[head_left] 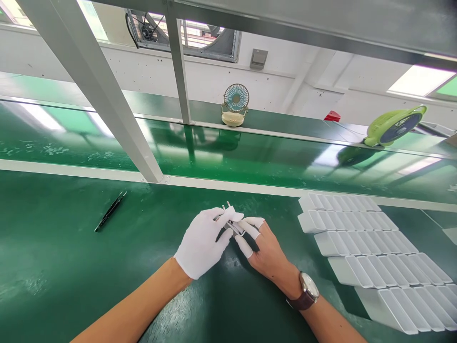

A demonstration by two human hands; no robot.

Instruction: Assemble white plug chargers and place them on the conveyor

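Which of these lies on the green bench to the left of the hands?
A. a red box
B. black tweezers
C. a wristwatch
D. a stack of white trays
B: the black tweezers lie alone on the green bench, left of the gloved left hand.

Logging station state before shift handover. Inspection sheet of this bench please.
Surface: green mat, scuffed, reflective.
Job's things: small metal part held between both hands above the mat.
Clutter: black tweezers lying to the left; white trays overlapping in rows to the right.
Grips: left hand in full white glove, shut on the part; right hand with fingertip cots and a watch, pinching the same part.
Cables: nothing seen.
Surroundings: blue fan and green fan on the far ledge; grey frame post.
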